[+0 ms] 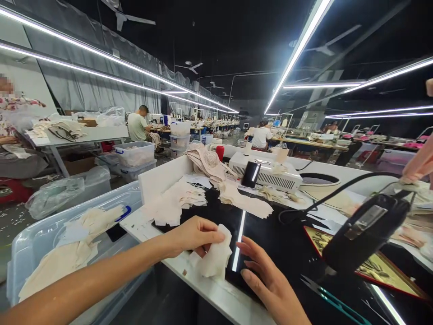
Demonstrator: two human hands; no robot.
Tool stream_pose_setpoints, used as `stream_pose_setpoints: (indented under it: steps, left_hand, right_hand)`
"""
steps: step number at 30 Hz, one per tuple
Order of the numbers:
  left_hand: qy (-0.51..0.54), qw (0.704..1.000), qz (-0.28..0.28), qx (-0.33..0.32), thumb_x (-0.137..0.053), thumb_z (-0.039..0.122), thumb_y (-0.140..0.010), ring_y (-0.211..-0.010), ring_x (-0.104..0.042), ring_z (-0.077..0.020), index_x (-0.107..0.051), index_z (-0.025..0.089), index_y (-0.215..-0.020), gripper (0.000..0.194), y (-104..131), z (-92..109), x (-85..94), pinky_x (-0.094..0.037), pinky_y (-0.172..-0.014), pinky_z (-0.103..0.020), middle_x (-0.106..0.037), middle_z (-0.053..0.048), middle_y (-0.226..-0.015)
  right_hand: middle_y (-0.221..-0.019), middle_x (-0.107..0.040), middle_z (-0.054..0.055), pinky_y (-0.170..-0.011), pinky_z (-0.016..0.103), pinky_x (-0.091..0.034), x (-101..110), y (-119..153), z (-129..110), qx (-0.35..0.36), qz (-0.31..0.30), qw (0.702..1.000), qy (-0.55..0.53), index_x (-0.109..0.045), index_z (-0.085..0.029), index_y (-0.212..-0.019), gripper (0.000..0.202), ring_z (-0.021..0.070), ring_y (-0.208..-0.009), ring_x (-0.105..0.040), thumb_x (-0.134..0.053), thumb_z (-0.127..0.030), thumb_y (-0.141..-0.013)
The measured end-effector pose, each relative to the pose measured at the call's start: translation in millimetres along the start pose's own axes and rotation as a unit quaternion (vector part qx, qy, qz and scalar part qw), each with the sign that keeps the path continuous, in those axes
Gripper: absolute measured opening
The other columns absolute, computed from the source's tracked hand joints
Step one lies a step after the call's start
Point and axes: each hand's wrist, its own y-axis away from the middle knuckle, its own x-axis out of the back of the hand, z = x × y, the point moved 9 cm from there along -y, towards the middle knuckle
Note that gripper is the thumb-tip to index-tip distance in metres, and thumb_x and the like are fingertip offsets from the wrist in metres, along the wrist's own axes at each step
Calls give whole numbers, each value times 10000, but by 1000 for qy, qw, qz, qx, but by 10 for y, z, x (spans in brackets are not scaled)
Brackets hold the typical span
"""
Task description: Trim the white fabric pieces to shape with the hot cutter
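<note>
My left hand [199, 235] pinches a cream fabric piece [218, 256] between thumb and fingers, over the front edge of the white table [216, 292]. Just right of the fabric, my right hand [267, 275] is held with its fingers apart and nothing in them. Beneath both hands lies a glossy black surface [282, 243]. Beyond them, stacks of cream fabric pieces rest at the left [169, 201] and in the middle [245, 199] of the table.
A clear plastic bin [25, 253] with fabric stands at the left. To the right are a black device [368, 230] with a cable, a red-edged tray [402, 282] and teal-handled tweezers [338, 302]. A white machine [267, 171] stands behind. Several people sit farther off.
</note>
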Motion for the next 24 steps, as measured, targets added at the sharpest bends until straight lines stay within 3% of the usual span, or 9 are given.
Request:
stream_pose_setpoints:
  steps: [3, 5, 7, 10, 16, 24]
  left_hand:
    - [10, 1000, -11, -8, -862, 753, -694, -725, -627, -147, -808, 168, -977, 652, -17, 29, -79, -506, -616, -219, -699, -29, -829]
    - [18, 1000, -8, -18, -882, 732, -684, -718, -624, -143, -814, 175, -975, 632, -38, 47, -81, -517, -622, -220, -696, -19, -819]
    - [24, 999, 4, -26, -895, 712, -682, -707, -617, -137, -815, 175, -947, 604, -65, 52, -25, -524, -626, -220, -690, -11, -804]
    - [22, 999, 25, -29, -900, 697, -683, -670, -599, -124, -811, 174, -911, 577, -111, 27, 132, -532, -627, -225, -674, 0, -763]
    - [-5, 998, 64, -28, -893, 670, -691, -661, -610, -132, -797, 170, -862, 537, -279, -36, 438, -546, -633, -243, -667, -5, -730]
    - [-85, 989, 113, -48, -861, 654, -750, -628, -608, -148, -733, 158, -777, 513, -711, 108, 811, -524, -588, -249, -594, 17, -634]
  right_hand:
    - [-1287, -781, 131, -1094, 462, -561, -282, -178, -92, -38, -80, 987, -137, -673, -286, -1447, 792, 339, -1255, -710, -787, -750, -815]
    - [-1089, -809, 115, -963, 412, -584, -438, -236, -146, -80, -127, 970, -192, -771, -241, -1257, 725, 308, -1045, -746, -835, -760, -754]
    - [-929, -792, 85, -813, 338, -560, -472, -267, -156, -127, -132, 962, -200, -804, -206, -1044, 618, 243, -861, -713, -877, -730, -725]
    - [-785, -736, 41, -677, 276, -490, -418, -308, -149, -171, -128, 961, -174, -771, -185, -878, 547, 167, -691, -632, -904, -691, -717]
    - [-695, -680, 7, -575, 246, -407, -261, -528, -38, -209, -130, 963, -112, -740, -185, -810, 567, 138, -601, -571, -920, -705, -668]
    - [-668, -650, -19, -556, 248, -346, 101, -1095, 138, -168, -75, 983, -14, -735, -191, -838, 542, 132, -579, -523, -875, -697, -705]
